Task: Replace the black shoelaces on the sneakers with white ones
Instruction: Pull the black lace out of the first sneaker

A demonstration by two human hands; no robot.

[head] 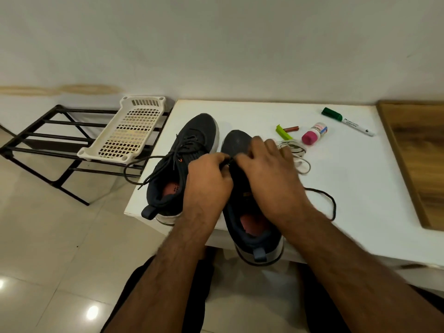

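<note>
Head view, and it all starts at the fingers (224,162): both sets are curled in tight over the laced part of the right-hand sneaker (242,188), meeting at a strand of its black lace (332,203). Left hand (207,181) pinches that lace at the thumb and forefinger; right hand (266,169) arches over from the other side, fingertips bent down onto the same spot, though the exact hold is hidden under the knuckles. One loose end of the lace snakes out past the right wrist and curls across the white counter (360,188).

That sneaker is dark navy knit with a pale sole and a reddish insole, toe pointing away, heel hanging over the counter's near edge. Just beside it to the left sits the second sneaker (182,164), same colours, its own black lace (134,169) still threaded and trailing in a big loop off the counter's left edge.

Behind the right hand lie the white laces (300,157), heaped loosely. Further back: a lime-green clip (282,132), a small reddish-brown battery (291,128), a little bottle with a pink cap (313,133) and a green marker (348,121). Off to the left, a cream plastic basket (129,133) rests on a black metal rack (48,145).
</note>
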